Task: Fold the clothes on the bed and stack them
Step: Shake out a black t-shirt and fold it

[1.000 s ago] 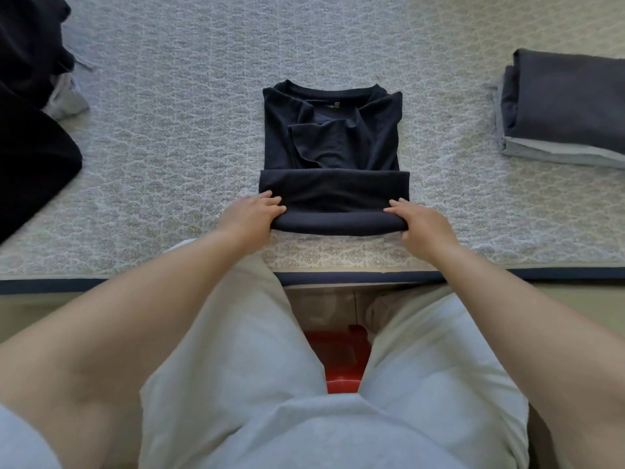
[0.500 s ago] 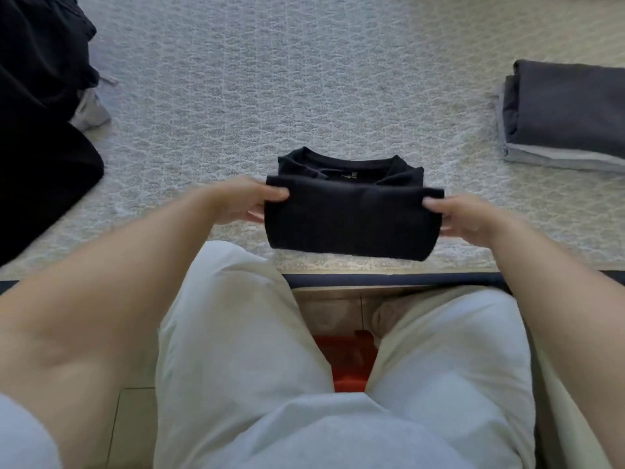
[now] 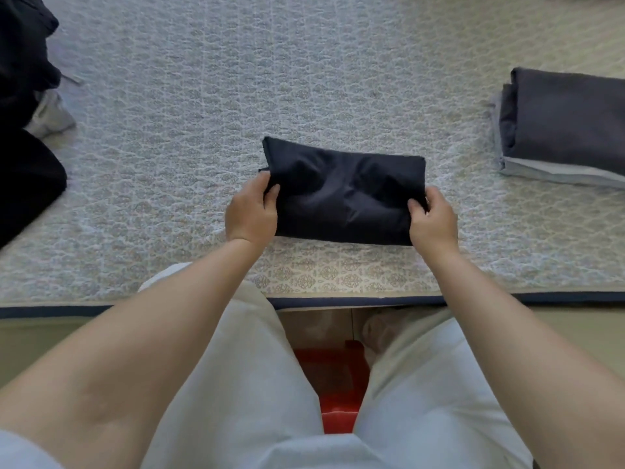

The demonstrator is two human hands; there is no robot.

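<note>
A bed under a pale quilted cover with a dark-piped near edge fills the head view; the person stands against it in light trousers, with something red on the floor between the legs. 0.5 s ago the dark shirt was lifted with its collar showing behind the fold; now the collar is out of sight and the shirt is a compact folded rectangle, near the bed's front edge. The left hand grips its left end, fingers curled under and thumb on top; the right hand pinches the right end the same way. At right a folded stack, dark grey over light grey, runs out of frame; at left a dark unfolded heap with a pale scrap in it is cut off too; whether the shirt rests fully on the cover is unclear.
</note>
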